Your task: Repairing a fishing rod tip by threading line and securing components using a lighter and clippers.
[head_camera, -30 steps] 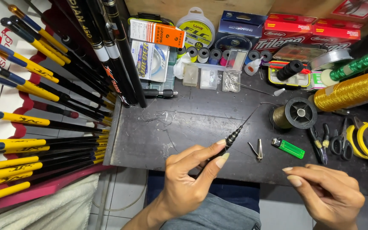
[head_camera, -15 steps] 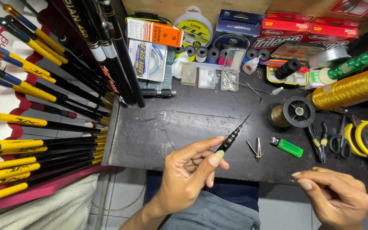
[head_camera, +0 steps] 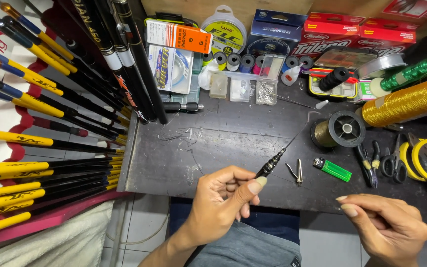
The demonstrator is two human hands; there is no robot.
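The thin black rod tip [head_camera: 273, 164] is pinched in the closed grip of the left hand [head_camera: 223, 202], thumb pressed over its ferrule end, with the fine point running up and away from the grip above the dark surface [head_camera: 213, 148]; the step is best served by the rod being kept steady and turned only between thumb and forefinger while the right hand [head_camera: 386, 230], lower and to the side of that grip, is kept lightly curled. Whether a thread is pinched in the right fingers cannot be told, though one is perhaps there, too fine to be seen. The rod's butt is hidden inside the left palm.
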